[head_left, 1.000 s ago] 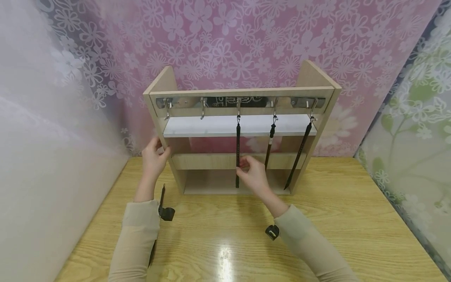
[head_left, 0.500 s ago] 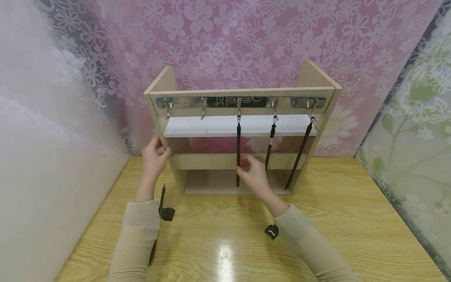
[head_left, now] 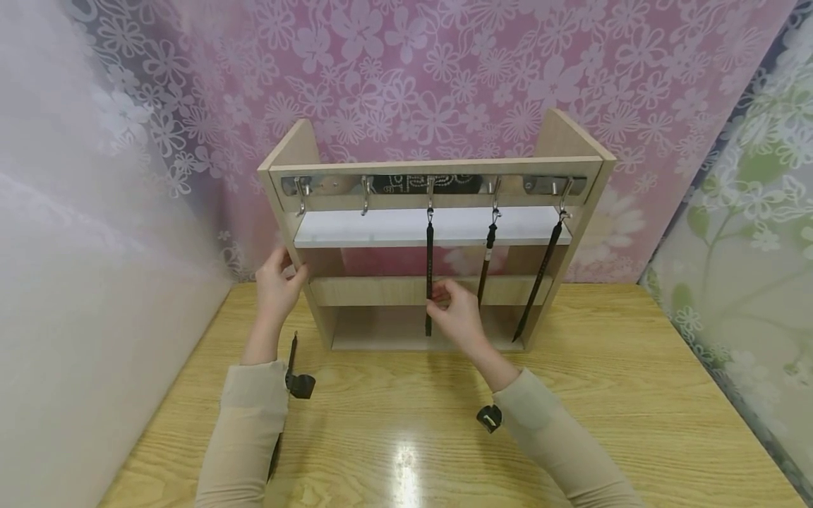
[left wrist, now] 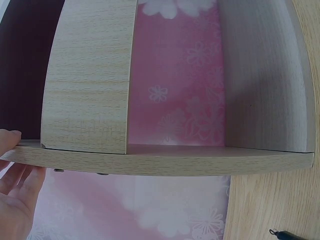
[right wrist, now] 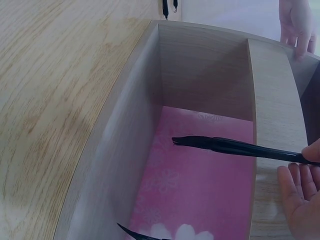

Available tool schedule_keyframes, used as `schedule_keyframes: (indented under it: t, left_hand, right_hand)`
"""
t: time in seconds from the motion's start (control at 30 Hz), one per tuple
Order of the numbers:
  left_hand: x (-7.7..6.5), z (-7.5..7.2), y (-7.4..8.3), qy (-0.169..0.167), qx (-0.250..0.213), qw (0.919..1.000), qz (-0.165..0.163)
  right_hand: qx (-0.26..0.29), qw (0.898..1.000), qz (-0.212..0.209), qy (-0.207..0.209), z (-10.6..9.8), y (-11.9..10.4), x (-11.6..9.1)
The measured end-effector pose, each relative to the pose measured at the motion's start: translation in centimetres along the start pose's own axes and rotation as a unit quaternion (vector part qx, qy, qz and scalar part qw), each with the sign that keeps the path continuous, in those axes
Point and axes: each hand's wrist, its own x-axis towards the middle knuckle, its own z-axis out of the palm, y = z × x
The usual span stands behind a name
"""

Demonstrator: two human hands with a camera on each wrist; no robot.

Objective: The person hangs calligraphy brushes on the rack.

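Observation:
A black calligraphy brush (head_left: pixel 429 257) hangs by its loop from the middle hook of the wooden shelf rack (head_left: pixel 375 291). My right hand (head_left: pixel 459 314) pinches this brush low on its handle, between thumb and fingers. In the right wrist view the dark bristle end of the brush (right wrist: pixel 200 142) points away from the fingertips. My left hand (head_left: pixel 277 286) holds the front edge of the rack's left side panel (left wrist: pixel 175 163), thumb on one face and fingers on the other. Two more brushes hang to the right, a brown-handled brush (head_left: pixel 485 268) and a black brush (head_left: pixel 538 282).
On the metal hook rail (head_left: pixel 336 185), the two left hooks bear nothing. A thin dark brush (head_left: pixel 293 353) lies on the wooden table (head_left: pixel 381 416) by the left wrist. Another dark item (head_left: pixel 275 458) is partly hidden by the left sleeve. A flowered pink backdrop (head_left: pixel 406 77) stands behind.

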Motion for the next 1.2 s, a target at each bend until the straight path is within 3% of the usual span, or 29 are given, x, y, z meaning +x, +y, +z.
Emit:
schedule_keyframes:
  t: [0.17,0.23,0.37,0.4,0.47,0.5,0.57,0.6,0.63,0.7,0.73,0.8,0.83,0.87,1.2]
  left_hand:
    - [1.9,0.9,-8.7,0.007,-0.042,0.999,0.011]
    - [2.5,1.1,-10.9,0.006,-0.039,0.9992,0.008]
    - [1.7,0.6,-7.6,0.001,-0.047,0.9985,0.027]
    - [1.3,0.4,-5.7,-0.002,-0.04,0.9991,0.015]
    - [1.1,0.3,-4.4,-0.001,-0.036,0.9994,0.002]
    - [1.4,0.6,-5.9,0.005,-0.038,0.9993,0.005]
    - [2.6,1.3,-11.2,0.013,-0.001,0.9998,0.013]
    - [2.5,1.3,-10.8,0.011,0.002,0.9999,0.003]
    - [3.1,1.8,-13.7,0.012,-0.014,0.9997,0.015]
    - [2.7,1.7,-12.5,0.015,-0.006,0.9995,0.028]
    - [2.2,1.4,-10.0,0.011,0.006,0.9997,0.023]
    - [0.6,0.4,-2.8,0.0,-0.004,1.0,0.001]
    - [0.6,0.4,-2.8,0.0,-0.002,1.0,0.003]
    - [-0.1,-0.1,0.3,0.0,0.019,0.9998,-0.002]
    - [-0.1,-0.1,0.5,0.001,0.017,0.9999,-0.001]
  right_hand:
    - [0.002,1.0,0.001,0.0,0.0,0.0,-0.1]
    - [0.003,1.0,0.003,-0.001,0.0,0.0,-0.1]
    - [0.0,1.0,0.006,-0.001,0.0,0.0,-0.3]
    - [0.001,1.0,0.006,-0.001,0.0,0.0,-0.3]
    - [0.002,1.0,0.005,0.001,0.0,0.0,-0.4]
    - [0.004,1.0,0.004,0.002,0.0,0.0,-0.4]
    - [0.011,1.0,0.003,0.006,-0.1,0.0,-0.5]
    - [0.013,1.0,0.003,0.007,-0.2,0.0,-0.5]
    - [0.015,1.0,0.005,0.008,-0.2,0.0,-0.6]
    - [0.021,1.0,0.009,0.014,-0.4,-0.1,-0.7]
    - [0.024,1.0,0.009,0.017,-0.5,-0.1,-0.8]
    - [0.026,0.999,0.012,0.022,-0.8,-0.2,-0.9]
    - [0.028,0.999,0.012,0.024,-0.9,-0.2,-1.0]
    - [0.03,0.999,0.011,0.027,-1.1,-0.3,-1.1]
    - [0.031,0.999,-0.01,0.035,-3.7,-1.5,-1.5]
